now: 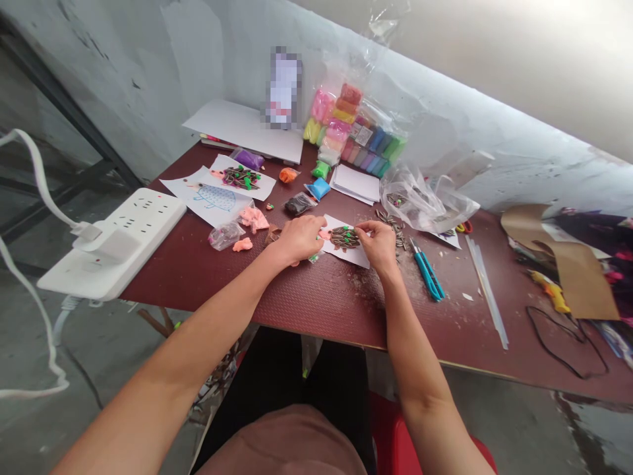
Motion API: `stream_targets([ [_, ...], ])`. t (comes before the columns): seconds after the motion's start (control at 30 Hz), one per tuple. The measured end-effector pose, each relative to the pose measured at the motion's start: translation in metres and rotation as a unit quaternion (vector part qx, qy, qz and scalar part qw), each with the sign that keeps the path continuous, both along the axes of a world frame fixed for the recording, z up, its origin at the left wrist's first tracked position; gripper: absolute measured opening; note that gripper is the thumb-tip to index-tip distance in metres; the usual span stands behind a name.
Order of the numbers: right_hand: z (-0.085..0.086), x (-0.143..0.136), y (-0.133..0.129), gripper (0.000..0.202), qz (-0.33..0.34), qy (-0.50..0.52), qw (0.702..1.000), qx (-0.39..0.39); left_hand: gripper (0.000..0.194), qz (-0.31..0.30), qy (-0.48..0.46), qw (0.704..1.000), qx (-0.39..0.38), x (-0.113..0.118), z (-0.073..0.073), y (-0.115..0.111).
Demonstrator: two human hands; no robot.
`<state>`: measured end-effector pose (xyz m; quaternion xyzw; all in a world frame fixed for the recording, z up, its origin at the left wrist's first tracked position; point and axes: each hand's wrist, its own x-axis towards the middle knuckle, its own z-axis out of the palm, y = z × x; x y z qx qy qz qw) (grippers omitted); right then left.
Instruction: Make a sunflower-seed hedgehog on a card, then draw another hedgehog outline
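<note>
A small white card (355, 256) lies on the table, bearing a hedgehog figure (345, 237) with a pink clay snout, striped sunflower seeds as spines and green dots among them. My left hand (301, 239) grips the card's left edge, its fingers curled beside the pink snout. At the figure's right end my right hand (380, 245) has thumb and forefinger pinched together; anything between them is too small to make out. Loose sunflower seeds (397, 232) lie just beyond my right hand. A lump of brown clay (273, 234) is partly hidden behind my left hand.
Pink clay (253, 219), a black clay packet (299, 203) and a finished seed hedgehog (241, 177) lie left and behind. A teal cutter (428, 270), glue sticks (487, 290) and a yellow glue gun (551, 290) are on the right. A power strip (119, 244) juts at the left edge.
</note>
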<state>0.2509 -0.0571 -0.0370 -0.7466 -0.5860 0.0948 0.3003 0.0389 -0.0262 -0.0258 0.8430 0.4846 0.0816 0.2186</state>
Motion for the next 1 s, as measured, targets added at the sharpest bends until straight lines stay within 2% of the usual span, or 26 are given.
stream_targets([
  [0.27, 0.0029, 0.0023, -0.0060, 0.022, 0.017, 0.028, 0.999, 0.010, 0.037, 0.001, 0.000, 1.000, 0.008, 0.0000, -0.0013, 0.0004],
  [1.0, -0.0010, -0.0035, -0.0053, 0.024, -0.015, -0.001, 1.000, -0.018, 0.038, 0.001, -0.012, 1.000, 0.002, -0.0002, -0.0020, 0.0009],
])
